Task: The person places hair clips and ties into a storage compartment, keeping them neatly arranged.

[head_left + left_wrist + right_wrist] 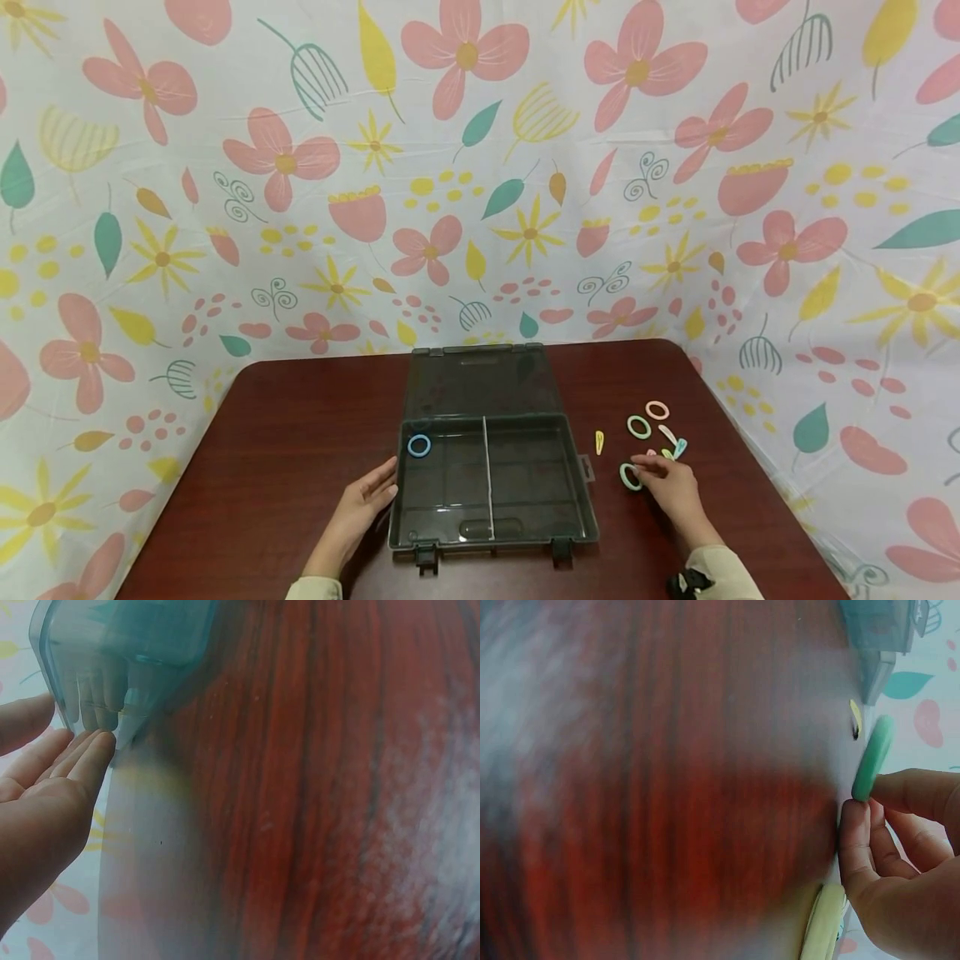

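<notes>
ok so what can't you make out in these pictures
Head view: part of the held green ring, hidden by the right hand.
Head view: what the pink thing is, too small.
Left wrist view: most of the box, cut off by the top edge.
Right wrist view: the pale thing, cut off by the bottom edge.
</notes>
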Tool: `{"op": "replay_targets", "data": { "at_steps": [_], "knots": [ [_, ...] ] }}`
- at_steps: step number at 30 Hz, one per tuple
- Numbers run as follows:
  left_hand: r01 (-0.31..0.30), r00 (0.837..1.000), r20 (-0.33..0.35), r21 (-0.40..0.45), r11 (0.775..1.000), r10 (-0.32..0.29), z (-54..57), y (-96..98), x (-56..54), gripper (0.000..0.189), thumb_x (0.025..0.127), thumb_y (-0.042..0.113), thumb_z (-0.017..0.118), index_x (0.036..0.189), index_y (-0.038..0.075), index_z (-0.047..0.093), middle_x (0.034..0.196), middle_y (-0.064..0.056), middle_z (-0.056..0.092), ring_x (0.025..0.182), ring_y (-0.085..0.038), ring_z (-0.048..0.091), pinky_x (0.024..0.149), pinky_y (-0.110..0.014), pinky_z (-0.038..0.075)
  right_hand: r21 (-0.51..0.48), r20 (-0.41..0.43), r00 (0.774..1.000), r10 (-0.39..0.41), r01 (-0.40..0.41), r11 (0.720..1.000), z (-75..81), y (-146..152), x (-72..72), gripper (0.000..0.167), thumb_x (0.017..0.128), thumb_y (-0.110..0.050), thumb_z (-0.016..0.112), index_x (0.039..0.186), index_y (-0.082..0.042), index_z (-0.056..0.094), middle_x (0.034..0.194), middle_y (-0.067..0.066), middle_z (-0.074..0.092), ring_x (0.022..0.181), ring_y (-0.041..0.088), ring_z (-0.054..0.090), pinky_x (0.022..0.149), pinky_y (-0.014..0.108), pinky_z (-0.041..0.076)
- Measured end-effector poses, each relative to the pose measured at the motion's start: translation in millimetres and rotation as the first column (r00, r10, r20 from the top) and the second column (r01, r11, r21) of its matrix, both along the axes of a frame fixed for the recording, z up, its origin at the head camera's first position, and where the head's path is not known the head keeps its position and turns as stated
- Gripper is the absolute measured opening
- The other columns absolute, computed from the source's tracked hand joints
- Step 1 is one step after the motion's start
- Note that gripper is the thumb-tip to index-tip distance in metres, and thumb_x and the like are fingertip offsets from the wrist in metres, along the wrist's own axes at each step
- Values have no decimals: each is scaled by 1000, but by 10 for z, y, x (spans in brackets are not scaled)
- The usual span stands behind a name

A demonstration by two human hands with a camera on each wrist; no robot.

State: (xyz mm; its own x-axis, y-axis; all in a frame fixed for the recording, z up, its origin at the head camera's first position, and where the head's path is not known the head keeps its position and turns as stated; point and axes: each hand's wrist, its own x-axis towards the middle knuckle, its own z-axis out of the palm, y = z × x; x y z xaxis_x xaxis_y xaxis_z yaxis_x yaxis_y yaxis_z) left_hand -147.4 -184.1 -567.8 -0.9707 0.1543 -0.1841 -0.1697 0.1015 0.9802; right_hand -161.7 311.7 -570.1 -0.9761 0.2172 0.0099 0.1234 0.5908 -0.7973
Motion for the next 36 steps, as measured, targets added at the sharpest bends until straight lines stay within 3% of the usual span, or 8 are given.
{"op": "replay_targets", "data": {
  "at_steps": [2, 5, 9, 14, 22, 32, 36],
  "knots": [
    [-6, 1000, 4, 5, 1000, 6, 0, 0, 0, 53, 97, 9, 57, 147, 4, 39, 148, -22, 38, 135, -37, 38, 103, -43, 42, -14, 5, 1000, 0, 0, 1000, 17, -9, -2, 23, 89, -6, 67, 111, 3, 70, 100, 17, 70, 102, 17, 64, 68, 11, 46],
    [-12, 1000, 2, 7, 1000, 12, -8, 2, -4, 53, 97, 8, 57, 147, 4, 39, 147, -22, 38, 135, -37, 38, 104, -43, 42, -53, 19, 1000, 4, -2, 999, 54, -26, -15, 26, 91, -9, 66, 115, 2, 69, 102, 16, 70, 105, 17, 62, 70, 11, 46],
    [-14, 1000, 1, 4, 1000, 14, -9, 5, -14, 53, 97, 8, 57, 146, 3, 39, 147, -22, 39, 135, -37, 38, 104, -44, 41, -97, 15, 1000, 8, -7, 995, 131, -62, -49, 29, 92, -14, 67, 117, 0, 68, 103, 13, 71, 80, -4, 58, 67, 19, 50],
    [-18, 1000, 1, 2, 1000, 18, -8, 8, -10, 53, 97, 7, 57, 146, 3, 39, 147, -21, 39, 135, -36, 39, 104, -44, 41, -112, -9, 999, 42, -43, 993, 258, -125, -75, 34, 93, -22, 66, 121, -2, 66, 109, 14, 69, 83, -1, 60, 69, 21, 51],
    [-14, 1000, -7, -4, 1000, 14, 14, 18, -2, 53, 97, 8, 57, 146, 3, 39, 147, -22, 39, 134, -37, 38, 103, -44, 42, -63, -80, 989, 121, -126, 990, 481, -329, -174, 31, 95, -22, 63, 119, -4, 68, 115, 15, 66, 97, 17, 62, 71, 24, 51],
    [-18, 1000, -21, -1, 1000, 18, 27, 14, 3, 52, 97, 6, 57, 146, 2, 40, 147, -23, 39, 134, -37, 38, 104, -43, 42, -149, -134, 974, 182, -202, 968, 653, -752, -381, 24, 95, -19, 62, 112, -4, 69, 104, 12, 68, 79, 15, 61, 64, 28, 50],
    [-3, 1000, -10, 4, 1000, 3, 6, 2, 2, 53, 97, 9, 57, 147, 3, 38, 148, -23, 37, 135, -37, 37, 104, -43, 42, -208, -175, 964, 201, -235, 949, 676, -930, -468, 20, 94, -16, 64, 109, -4, 70, 99, 11, 69, 77, 11, 61, 68, 34, 55]
  ]
}}
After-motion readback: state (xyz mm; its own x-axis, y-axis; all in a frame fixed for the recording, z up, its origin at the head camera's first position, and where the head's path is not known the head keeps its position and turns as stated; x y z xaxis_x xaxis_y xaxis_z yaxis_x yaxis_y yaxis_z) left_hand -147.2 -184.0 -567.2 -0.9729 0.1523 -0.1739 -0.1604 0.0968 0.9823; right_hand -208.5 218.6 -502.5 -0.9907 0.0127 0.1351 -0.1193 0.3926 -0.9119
